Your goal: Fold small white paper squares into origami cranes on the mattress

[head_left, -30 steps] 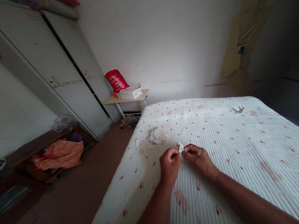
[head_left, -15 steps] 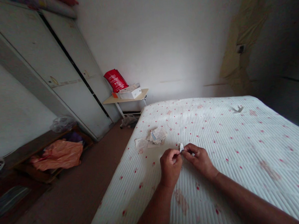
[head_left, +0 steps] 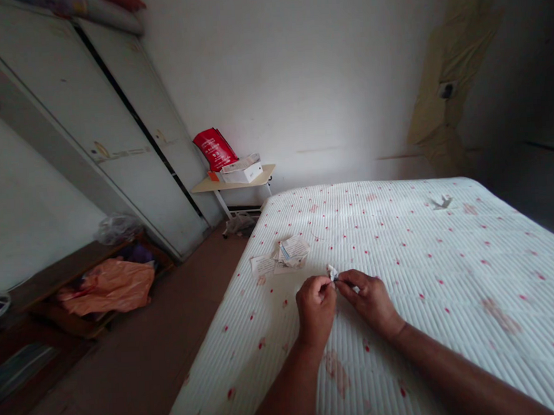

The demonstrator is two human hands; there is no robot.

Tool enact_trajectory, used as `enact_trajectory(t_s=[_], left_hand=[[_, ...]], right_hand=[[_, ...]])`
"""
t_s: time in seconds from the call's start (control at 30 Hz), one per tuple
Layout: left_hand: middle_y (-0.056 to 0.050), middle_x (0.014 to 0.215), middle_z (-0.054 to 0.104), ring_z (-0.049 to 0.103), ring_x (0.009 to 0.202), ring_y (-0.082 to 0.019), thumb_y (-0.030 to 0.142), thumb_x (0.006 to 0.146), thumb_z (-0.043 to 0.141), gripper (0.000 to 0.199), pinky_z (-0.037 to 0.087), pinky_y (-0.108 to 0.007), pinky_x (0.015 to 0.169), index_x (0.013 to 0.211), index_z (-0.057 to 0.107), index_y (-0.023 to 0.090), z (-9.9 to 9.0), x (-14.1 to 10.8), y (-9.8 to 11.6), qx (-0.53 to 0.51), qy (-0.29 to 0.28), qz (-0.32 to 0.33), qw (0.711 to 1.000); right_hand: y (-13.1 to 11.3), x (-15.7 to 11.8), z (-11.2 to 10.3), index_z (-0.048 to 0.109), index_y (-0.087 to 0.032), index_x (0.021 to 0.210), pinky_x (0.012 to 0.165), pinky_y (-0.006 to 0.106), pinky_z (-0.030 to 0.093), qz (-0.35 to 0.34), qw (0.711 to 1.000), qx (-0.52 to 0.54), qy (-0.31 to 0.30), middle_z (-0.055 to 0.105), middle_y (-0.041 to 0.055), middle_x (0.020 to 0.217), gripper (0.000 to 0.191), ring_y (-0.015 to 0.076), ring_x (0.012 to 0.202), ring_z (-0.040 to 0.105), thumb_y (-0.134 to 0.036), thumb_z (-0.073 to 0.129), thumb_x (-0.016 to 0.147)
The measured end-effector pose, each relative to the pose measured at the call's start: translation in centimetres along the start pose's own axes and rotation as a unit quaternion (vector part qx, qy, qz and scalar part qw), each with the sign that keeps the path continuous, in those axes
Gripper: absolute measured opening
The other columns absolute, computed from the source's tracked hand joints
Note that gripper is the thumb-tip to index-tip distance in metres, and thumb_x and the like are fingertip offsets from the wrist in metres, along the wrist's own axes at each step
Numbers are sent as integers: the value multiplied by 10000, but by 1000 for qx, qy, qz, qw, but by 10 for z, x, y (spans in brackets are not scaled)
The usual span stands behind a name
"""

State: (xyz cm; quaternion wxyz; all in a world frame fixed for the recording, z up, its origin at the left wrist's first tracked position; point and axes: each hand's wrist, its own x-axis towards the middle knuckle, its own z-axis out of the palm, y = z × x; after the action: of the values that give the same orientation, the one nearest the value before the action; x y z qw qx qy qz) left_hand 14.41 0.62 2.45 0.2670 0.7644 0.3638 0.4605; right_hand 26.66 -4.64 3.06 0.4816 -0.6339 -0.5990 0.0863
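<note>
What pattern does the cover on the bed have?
The bed cover is white and ribbed, dotted with small red spots; the head view shows it best.

"Any room to the right?"
"Plenty: a broad, flat stretch of bed (head_left: 431,267) beside the right hand (head_left: 371,300), out to the far side. Only a small grey scrap (head_left: 442,202) to skirt, well forward."
"And between left hand (head_left: 316,311) and right hand?"
"Barely a gap, and blocked by crumpled paper (head_left: 332,272)."
"Forward and left?"
"Partly obstructed, by loose printed papers (head_left: 293,251) lying low and near the left hand. Passable over the top, or through the bare strip to their right."
"Beyond the bed?"
"Stopped by the wall (head_left: 345,90) ahead; at the far left corner, by the worktop (head_left: 198,186) with red bag (head_left: 216,150) and white box (head_left: 243,172)."
</note>
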Motion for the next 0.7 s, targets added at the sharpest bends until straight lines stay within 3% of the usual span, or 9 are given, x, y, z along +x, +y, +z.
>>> enact_trajectory(t_s=[0.2, 0.43, 0.7], left_hand=[[-16, 668, 582, 537, 657, -125, 105, 751, 474, 134, 414, -223, 623, 683, 564, 177, -1, 0, 1, 48, -6, 65, 997], [-35, 705, 595, 541, 702, -147, 48, 740, 471, 165, 429, -252, 662, 730, 572, 179, 0, -1, -1, 80, -19, 106, 991], [-25, 739, 584, 544, 722, -147, 65, 714, 512, 129, 437, -257, 673, 759, 551, 180, 0, -1, -1, 56, -23, 78, 995]], right_hand=[[-3, 2, -4, 606, -195, 705, 593, 238, 436, -8, 1000, -5, -21, 633, 34, 680, 220, 149, 627, 589, -278, 452, 838], [-5, 2, -4, 558, -187, 621, 525, 231, 389, 8, 998, -68, -2, 574, 18, 589, 212, 135, 532, 540, -255, 466, 799], [-6, 2, -9, 649, -191, 753, 613, 251, 461, 16, 999, 34, -38, 673, 38, 712, 210, 164, 654, 617, -252, 460, 821]])
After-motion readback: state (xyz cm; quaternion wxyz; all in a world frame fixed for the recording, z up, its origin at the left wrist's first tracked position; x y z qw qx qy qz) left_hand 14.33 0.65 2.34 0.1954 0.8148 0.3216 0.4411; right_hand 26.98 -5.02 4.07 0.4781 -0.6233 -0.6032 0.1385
